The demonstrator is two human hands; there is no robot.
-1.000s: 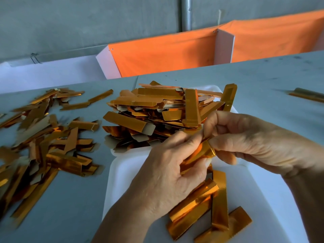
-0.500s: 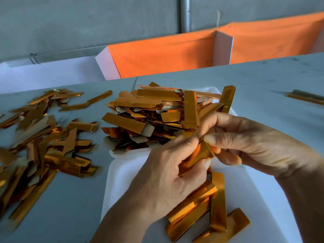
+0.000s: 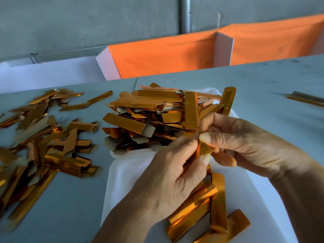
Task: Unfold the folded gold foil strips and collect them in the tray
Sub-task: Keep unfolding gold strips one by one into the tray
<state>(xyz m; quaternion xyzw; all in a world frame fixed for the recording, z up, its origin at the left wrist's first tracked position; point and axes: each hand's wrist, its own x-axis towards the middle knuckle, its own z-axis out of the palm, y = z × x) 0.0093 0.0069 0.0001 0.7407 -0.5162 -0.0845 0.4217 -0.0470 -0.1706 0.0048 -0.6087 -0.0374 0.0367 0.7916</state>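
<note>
Head view: both hands meet over the white tray (image 3: 122,174), working one gold strip (image 3: 204,149). Left hand (image 3: 168,179) curls round the strip's lower length, thumb and forefinger pinching it near the top; most of the strip is hidden inside the fist. Right hand (image 3: 249,142) pinches the strip's upper end between thumb and forefinger, other fingers curled below. Only a small folded gold corner shows between the two grips. Tray's far end carries a heap (image 3: 157,116) of gold pieces; a few flat strips (image 3: 201,213) lie at its near end under the left hand. Loose pile (image 3: 43,137) spreads on the grey table (image 3: 70,207) to the left. No readable writing or labels anywhere.
</note>
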